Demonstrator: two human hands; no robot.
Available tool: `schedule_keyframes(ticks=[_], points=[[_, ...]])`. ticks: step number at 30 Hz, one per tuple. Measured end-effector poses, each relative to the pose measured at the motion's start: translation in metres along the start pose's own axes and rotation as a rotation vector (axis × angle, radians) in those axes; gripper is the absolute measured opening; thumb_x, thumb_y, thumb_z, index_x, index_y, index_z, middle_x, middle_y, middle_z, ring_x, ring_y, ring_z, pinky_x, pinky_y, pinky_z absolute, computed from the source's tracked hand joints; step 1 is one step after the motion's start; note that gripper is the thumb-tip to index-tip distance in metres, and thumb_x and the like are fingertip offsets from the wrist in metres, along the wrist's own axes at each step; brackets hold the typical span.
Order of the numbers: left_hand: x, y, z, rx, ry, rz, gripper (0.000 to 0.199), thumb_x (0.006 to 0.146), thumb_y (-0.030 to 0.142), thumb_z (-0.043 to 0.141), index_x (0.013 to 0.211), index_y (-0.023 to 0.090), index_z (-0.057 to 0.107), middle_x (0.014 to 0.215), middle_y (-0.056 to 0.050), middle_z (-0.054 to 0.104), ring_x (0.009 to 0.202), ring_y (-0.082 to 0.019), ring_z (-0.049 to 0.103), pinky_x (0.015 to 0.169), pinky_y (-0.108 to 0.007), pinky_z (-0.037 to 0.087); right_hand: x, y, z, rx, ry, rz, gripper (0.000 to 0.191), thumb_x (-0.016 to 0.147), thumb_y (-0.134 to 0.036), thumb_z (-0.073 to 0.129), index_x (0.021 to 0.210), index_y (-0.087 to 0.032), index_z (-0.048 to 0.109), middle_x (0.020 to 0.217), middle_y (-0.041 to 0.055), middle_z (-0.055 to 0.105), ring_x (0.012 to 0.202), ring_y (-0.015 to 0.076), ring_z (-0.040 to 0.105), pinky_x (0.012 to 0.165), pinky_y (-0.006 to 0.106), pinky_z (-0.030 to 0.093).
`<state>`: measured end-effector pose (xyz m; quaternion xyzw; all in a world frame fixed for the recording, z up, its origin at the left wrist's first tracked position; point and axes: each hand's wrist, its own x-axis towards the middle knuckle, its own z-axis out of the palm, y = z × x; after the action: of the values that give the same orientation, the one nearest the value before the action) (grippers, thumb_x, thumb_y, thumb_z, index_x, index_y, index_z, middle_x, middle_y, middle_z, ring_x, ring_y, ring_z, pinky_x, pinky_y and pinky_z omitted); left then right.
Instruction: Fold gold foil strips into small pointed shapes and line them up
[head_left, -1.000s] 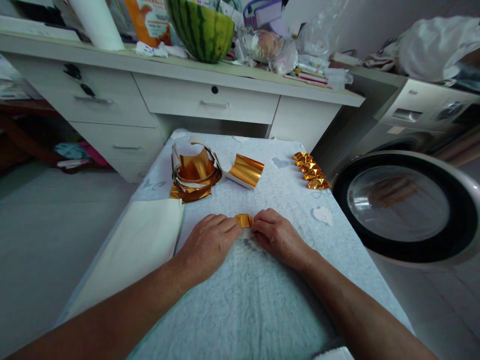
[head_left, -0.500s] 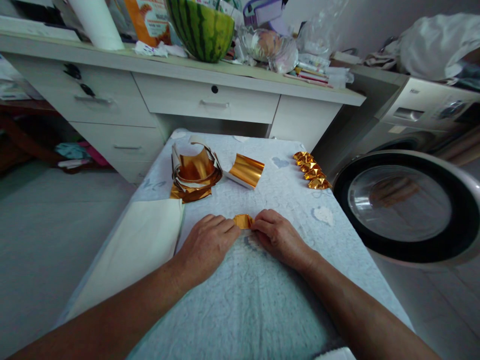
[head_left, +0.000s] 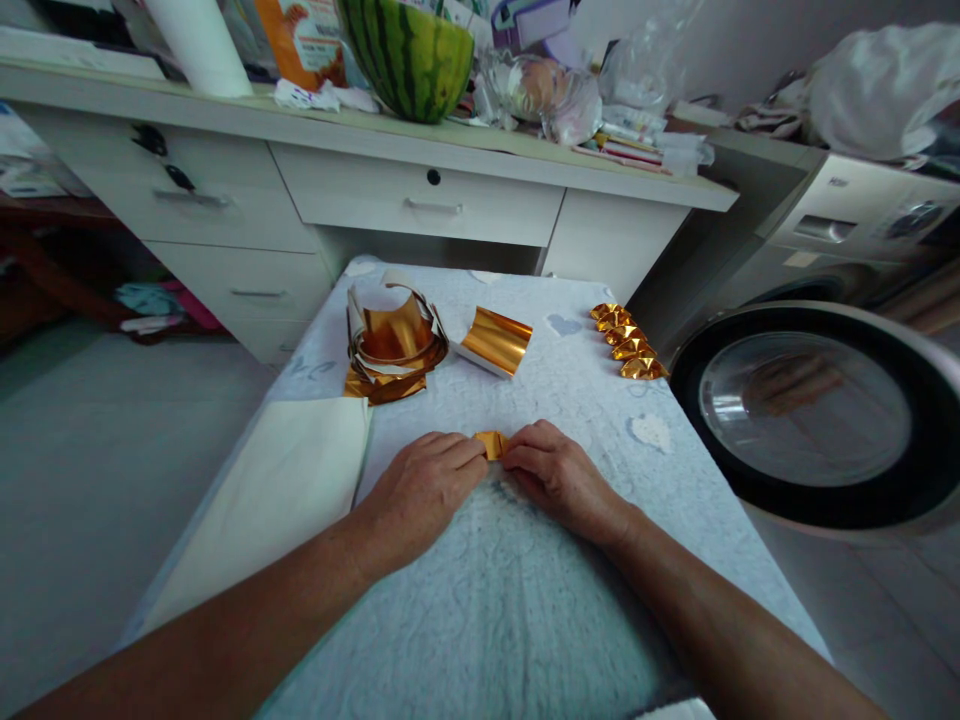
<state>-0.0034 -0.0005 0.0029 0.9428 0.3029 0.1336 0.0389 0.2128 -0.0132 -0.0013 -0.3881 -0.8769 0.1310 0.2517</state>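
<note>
Between my two hands is a small folded piece of gold foil paper (head_left: 492, 445), low over the cloth-covered table (head_left: 510, 600). My left hand (head_left: 427, 485) pinches its left end, and my right hand (head_left: 555, 468) pinches the right end; the fingertips hide both ends. Beyond them lies a single curled sheet of gold foil paper (head_left: 496, 342). Left of that sits a curled stack of gold foil sheets (head_left: 394, 340). Several folded gold foil ingots (head_left: 630, 345) stand in a row at the table's right edge.
A cream sheet (head_left: 277, 480) covers the table's left side. Behind stands a white desk with drawers (head_left: 427, 205), bearing a cut watermelon (head_left: 409, 60), a paper roll (head_left: 199, 45) and plastic bags (head_left: 547, 95). The washing machine's round door (head_left: 810, 410) hangs open at the right.
My left hand has shifted slightly right, closer to my right hand, so less of the foil shows between them. The view has moved a little.
</note>
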Motion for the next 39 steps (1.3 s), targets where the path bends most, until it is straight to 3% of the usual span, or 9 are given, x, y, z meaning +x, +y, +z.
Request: schedule_keyframes(ticks=[6, 9, 12, 18, 23, 32, 39], points=[[-0.002, -0.001, 0.000, -0.019, -0.025, -0.038, 0.012, 0.093, 0.013, 0.051, 0.093, 0.016, 0.063, 0.090, -0.004, 0.066, 0.084, -0.019, 0.061, 0.076, -0.033, 0.054, -0.002, 0.000, -0.003, 0.050, -0.020, 0.068, 0.013, 0.090, -0.011, 0.054, 0.096, -0.019, 0.064, 0.093, 0.0058, 0.065, 0.085, 0.0167, 0.058, 0.078, 0.028, 0.047], [-0.002, -0.002, -0.003, -0.021, -0.061, -0.053, 0.014, 0.093, 0.015, 0.051, 0.085, 0.016, 0.062, 0.084, -0.003, 0.064, 0.081, -0.019, 0.060, 0.072, -0.032, 0.052, -0.003, 0.000, -0.003, 0.065, -0.009, 0.142, 0.026, 0.082, -0.003, 0.056, 0.103, -0.019, 0.060, 0.094, 0.0050, 0.063, 0.087, 0.0169, 0.058, 0.079, 0.028, 0.048], [-0.002, -0.002, -0.005, -0.021, -0.078, -0.066, 0.015, 0.093, 0.015, 0.052, 0.080, 0.016, 0.060, 0.080, -0.002, 0.063, 0.077, -0.019, 0.058, 0.068, -0.031, 0.049, -0.003, 0.000, -0.003, 0.084, -0.006, 0.191, 0.028, 0.076, 0.001, 0.057, 0.096, -0.019, 0.059, 0.090, 0.0034, 0.063, 0.085, 0.0166, 0.058, 0.078, 0.027, 0.047], [0.001, -0.005, -0.004, -0.083, -0.084, -0.100, 0.013, 0.092, 0.015, 0.054, 0.081, 0.016, 0.061, 0.080, -0.002, 0.062, 0.078, -0.019, 0.056, 0.071, -0.031, 0.047, 0.000, -0.001, -0.005, 0.076, -0.040, 0.118, 0.014, 0.086, -0.006, 0.056, 0.087, -0.018, 0.064, 0.091, 0.0057, 0.064, 0.088, 0.0172, 0.058, 0.081, 0.028, 0.046], [0.003, -0.004, -0.002, -0.156, -0.073, -0.112, 0.013, 0.091, 0.013, 0.053, 0.098, 0.017, 0.064, 0.088, -0.003, 0.062, 0.087, -0.020, 0.055, 0.078, -0.032, 0.048, -0.001, -0.001, -0.004, 0.048, -0.052, 0.076, 0.013, 0.093, -0.015, 0.055, 0.091, -0.019, 0.067, 0.089, 0.0055, 0.065, 0.085, 0.0172, 0.057, 0.078, 0.029, 0.045], [0.002, -0.006, 0.006, -0.130, -0.053, -0.086, 0.023, 0.091, 0.011, 0.053, 0.104, 0.024, 0.066, 0.087, -0.002, 0.059, 0.085, -0.020, 0.053, 0.074, -0.032, 0.044, 0.002, -0.004, -0.004, 0.063, -0.048, 0.179, 0.015, 0.085, -0.005, 0.057, 0.092, -0.016, 0.064, 0.086, 0.0053, 0.063, 0.084, 0.0176, 0.056, 0.078, 0.029, 0.045], [0.004, -0.008, 0.005, -0.253, -0.081, -0.149, 0.033, 0.089, 0.005, 0.049, 0.109, 0.025, 0.066, 0.090, -0.002, 0.060, 0.088, -0.019, 0.055, 0.078, -0.031, 0.046, 0.000, -0.001, -0.003, 0.019, -0.070, 0.172, 0.015, 0.092, -0.013, 0.053, 0.095, -0.017, 0.068, 0.086, 0.0055, 0.064, 0.083, 0.0172, 0.057, 0.079, 0.030, 0.043]])
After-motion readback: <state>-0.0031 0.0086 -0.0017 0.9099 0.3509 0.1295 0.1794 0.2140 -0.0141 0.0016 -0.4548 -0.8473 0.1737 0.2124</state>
